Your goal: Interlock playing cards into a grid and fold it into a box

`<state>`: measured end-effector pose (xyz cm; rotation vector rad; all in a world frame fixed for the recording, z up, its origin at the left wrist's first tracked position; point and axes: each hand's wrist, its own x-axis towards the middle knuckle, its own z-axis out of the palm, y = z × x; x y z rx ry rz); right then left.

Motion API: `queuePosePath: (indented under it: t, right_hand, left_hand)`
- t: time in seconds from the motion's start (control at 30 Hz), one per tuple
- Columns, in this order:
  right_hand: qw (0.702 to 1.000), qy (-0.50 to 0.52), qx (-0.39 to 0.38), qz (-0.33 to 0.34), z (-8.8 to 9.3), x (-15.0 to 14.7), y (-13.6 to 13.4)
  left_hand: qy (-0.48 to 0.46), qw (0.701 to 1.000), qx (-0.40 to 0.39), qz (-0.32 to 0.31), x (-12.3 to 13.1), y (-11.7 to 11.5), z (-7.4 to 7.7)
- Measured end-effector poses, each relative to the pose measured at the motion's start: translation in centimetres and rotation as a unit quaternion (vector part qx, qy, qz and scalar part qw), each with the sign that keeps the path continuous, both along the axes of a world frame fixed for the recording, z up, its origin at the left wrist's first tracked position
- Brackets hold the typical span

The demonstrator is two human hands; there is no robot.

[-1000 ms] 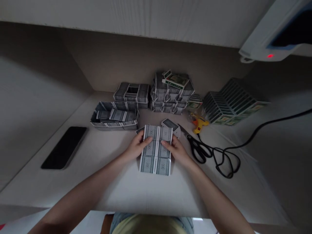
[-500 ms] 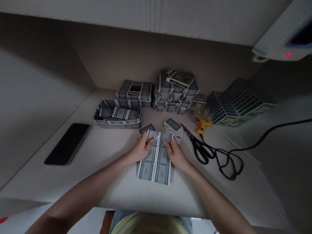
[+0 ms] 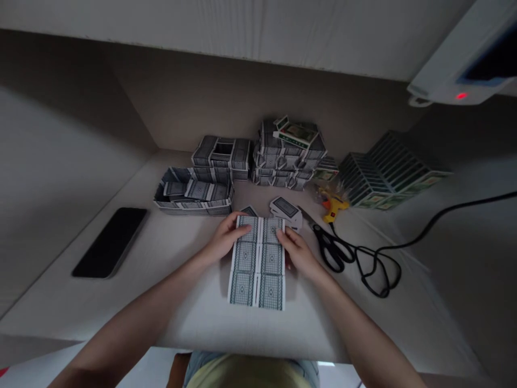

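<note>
A flat sheet of joined playing cards (image 3: 257, 262), two columns wide with grey patterned backs, lies on the white table (image 3: 161, 280) in front of me. My left hand (image 3: 224, 240) rests on its upper left edge, fingers stretched across the top card. My right hand (image 3: 298, 252) lies against the upper right edge, fingers extended onto the top card. A small loose pile of cards (image 3: 286, 210) sits just beyond the sheet, and a single card (image 3: 247, 210) peeks out behind the top edge.
Trays and boxes built from cards (image 3: 194, 193) stand at the back, with taller stacks (image 3: 287, 153) beside them and a row of card packs (image 3: 388, 172) at right. A yellow glue gun (image 3: 332, 207), black scissors (image 3: 329, 249) and a black cable (image 3: 379, 269) lie right. A phone (image 3: 110, 242) lies left.
Both hands have slid outward from the middle of the sheet to its upper edges, and the sheet now lies straighter and flat on the table.
</note>
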<state>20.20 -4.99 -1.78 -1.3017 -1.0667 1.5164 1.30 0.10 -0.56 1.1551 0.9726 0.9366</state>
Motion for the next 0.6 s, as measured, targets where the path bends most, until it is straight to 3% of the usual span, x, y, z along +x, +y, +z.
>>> queuePosePath:
  t: [0.23, 0.33, 0.4, 0.47, 0.53, 0.6]
  right_hand:
    - [0.992, 0.094, -0.033, 0.082, 1.6, 1.0, -0.7]
    - [0.994, 0.101, 0.006, 0.037, 1.7, 1.5, -0.1]
    - [0.991, 0.116, 0.013, -0.06, 1.4, 2.0, 0.5]
    - [0.978, 0.141, 0.019, -0.15, 1.2, 2.6, 1.2]
    - [0.968, 0.152, 0.016, -0.2, 1.1, 3.1, 1.6]
    - [0.965, 0.155, 0.009, -0.214, 1.2, 3.0, 1.8]
  left_hand:
    - [-0.129, 0.975, -0.026, 0.179, -0.1, 0.5, 0.5]
    - [-0.149, 0.966, -0.031, 0.208, -0.1, 0.4, 0.8]
    - [-0.144, 0.974, -0.056, 0.168, -0.2, 0.2, 0.9]
    - [-0.14, 0.982, -0.093, 0.086, -0.4, 0.1, 0.8]
    - [-0.133, 0.984, -0.122, 0.011, -0.5, 0.1, 0.6]
    - [-0.116, 0.985, -0.128, -0.02, -0.4, 0.1, 0.2]
